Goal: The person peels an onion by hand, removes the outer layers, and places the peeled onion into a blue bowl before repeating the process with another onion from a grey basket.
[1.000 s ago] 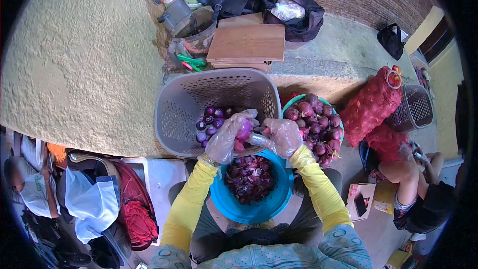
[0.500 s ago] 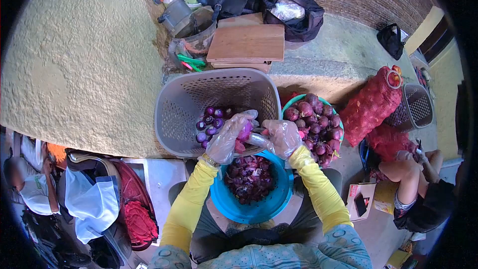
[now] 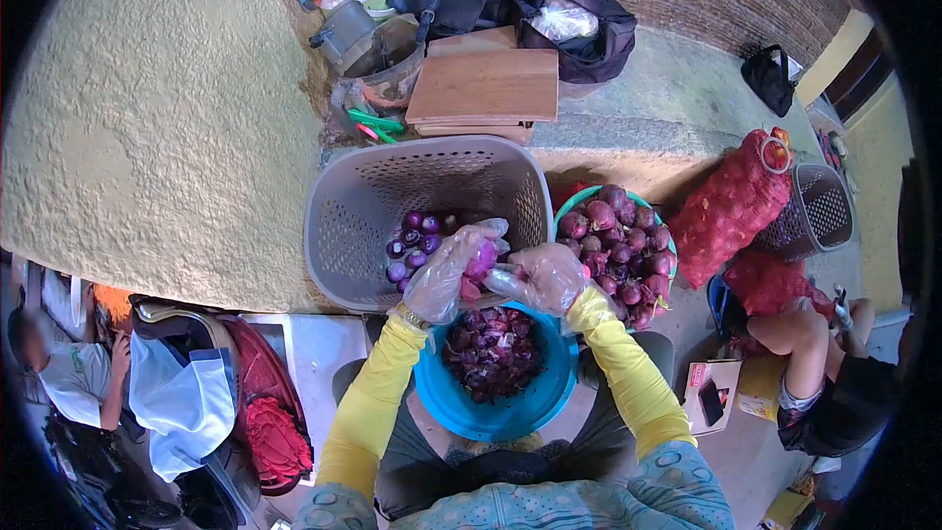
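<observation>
My left hand (image 3: 446,270), in a clear plastic glove, is closed around a red onion (image 3: 481,259) over the front edge of the grey perforated basket (image 3: 339,182). My right hand (image 3: 551,278), gloved too, has its fingers bent and the fingertips by the onion's right side. Whatever is in those fingers, I cannot make out. Several peeled purple onions (image 3: 417,245) lie at the bottom of the basket. Below my hands, a blue basin (image 3: 432,402) holds dark onion skins (image 3: 491,353). To the right, unpeeled red onions (image 3: 618,250) fill a green basin (image 3: 579,198).
A full red mesh sack (image 3: 726,206) leans on the ledge at the right, beside another basket (image 3: 826,204). Brown boards (image 3: 486,86) and black bags (image 3: 579,25) sit behind. One person (image 3: 824,383) sits at the right, another (image 3: 78,373) at the left.
My right hand has shifted slightly left and turned, its fingers bending more beside the onion. The left hand keeps the onion in nearly the same place. The person at the left has raised an arm.
</observation>
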Demonstrator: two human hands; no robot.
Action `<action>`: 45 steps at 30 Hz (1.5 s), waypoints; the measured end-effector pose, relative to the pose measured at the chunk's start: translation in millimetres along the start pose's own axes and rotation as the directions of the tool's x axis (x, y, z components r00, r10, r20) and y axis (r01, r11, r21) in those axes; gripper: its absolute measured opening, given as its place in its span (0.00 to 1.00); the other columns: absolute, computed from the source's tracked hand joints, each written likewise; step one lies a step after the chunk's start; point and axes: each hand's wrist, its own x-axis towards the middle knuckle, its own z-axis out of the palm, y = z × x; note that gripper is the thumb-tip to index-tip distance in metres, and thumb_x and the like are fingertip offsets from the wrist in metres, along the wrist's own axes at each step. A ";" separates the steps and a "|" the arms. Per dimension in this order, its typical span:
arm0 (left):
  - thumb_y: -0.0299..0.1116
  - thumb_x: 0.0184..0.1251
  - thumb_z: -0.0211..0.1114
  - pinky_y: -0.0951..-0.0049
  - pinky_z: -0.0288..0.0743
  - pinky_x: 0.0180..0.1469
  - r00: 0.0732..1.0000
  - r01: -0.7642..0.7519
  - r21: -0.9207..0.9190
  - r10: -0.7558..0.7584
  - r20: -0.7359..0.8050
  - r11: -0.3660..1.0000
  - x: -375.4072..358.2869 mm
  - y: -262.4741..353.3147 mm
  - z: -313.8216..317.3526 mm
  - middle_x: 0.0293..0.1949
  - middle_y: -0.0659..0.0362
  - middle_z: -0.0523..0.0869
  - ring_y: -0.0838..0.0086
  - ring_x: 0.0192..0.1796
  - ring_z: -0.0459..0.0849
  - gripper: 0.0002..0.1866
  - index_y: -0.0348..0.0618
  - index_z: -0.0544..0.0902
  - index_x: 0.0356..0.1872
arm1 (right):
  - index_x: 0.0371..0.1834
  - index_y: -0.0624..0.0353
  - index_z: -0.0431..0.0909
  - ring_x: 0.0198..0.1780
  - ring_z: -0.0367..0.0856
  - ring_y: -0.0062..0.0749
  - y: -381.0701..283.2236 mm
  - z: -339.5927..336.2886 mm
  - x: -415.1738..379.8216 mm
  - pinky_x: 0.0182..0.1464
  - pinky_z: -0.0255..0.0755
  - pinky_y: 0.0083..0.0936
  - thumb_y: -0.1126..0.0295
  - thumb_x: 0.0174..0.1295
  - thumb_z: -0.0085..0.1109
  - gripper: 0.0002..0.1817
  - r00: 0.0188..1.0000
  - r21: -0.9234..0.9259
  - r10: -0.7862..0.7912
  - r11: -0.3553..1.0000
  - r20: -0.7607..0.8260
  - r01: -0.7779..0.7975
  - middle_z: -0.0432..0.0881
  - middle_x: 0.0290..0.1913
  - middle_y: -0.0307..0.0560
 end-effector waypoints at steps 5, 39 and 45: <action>0.48 0.89 0.42 0.65 0.66 0.74 1.000 0.018 -0.021 -0.018 -0.025 1.000 1.1 -4.4 -3.2 0.66 0.50 0.79 0.67 0.66 0.78 0.25 0.37 0.78 0.64 | 0.31 0.57 0.82 0.32 0.86 0.58 3.1 3.8 -0.6 0.35 0.78 0.48 0.44 0.60 0.72 0.25 0.992 -0.122 -0.123 0.985 -0.026 0.119 0.85 0.27 0.56; 0.42 0.83 0.59 0.64 0.78 0.64 0.978 0.138 -0.330 -0.182 -0.105 0.934 1.5 -11.5 -0.6 0.59 0.52 0.82 0.68 0.58 0.83 0.17 0.43 0.76 0.62 | 0.37 0.57 0.84 0.33 0.84 0.59 -13.2 -1.3 -4.8 0.35 0.77 0.48 0.51 0.63 0.71 0.19 0.971 -0.135 -0.200 0.967 0.128 0.217 0.84 0.29 0.55; 0.42 0.82 0.60 0.57 0.76 0.70 0.965 0.185 -0.717 -0.263 0.002 0.672 4.1 -3.2 -2.1 0.62 0.54 0.81 0.61 0.65 0.81 0.18 0.40 0.78 0.61 | 0.37 0.59 0.84 0.30 0.86 0.54 -16.2 -2.7 -3.9 0.33 0.78 0.43 0.43 0.56 0.76 0.28 0.990 -0.123 -0.141 0.983 -0.014 0.138 0.85 0.27 0.52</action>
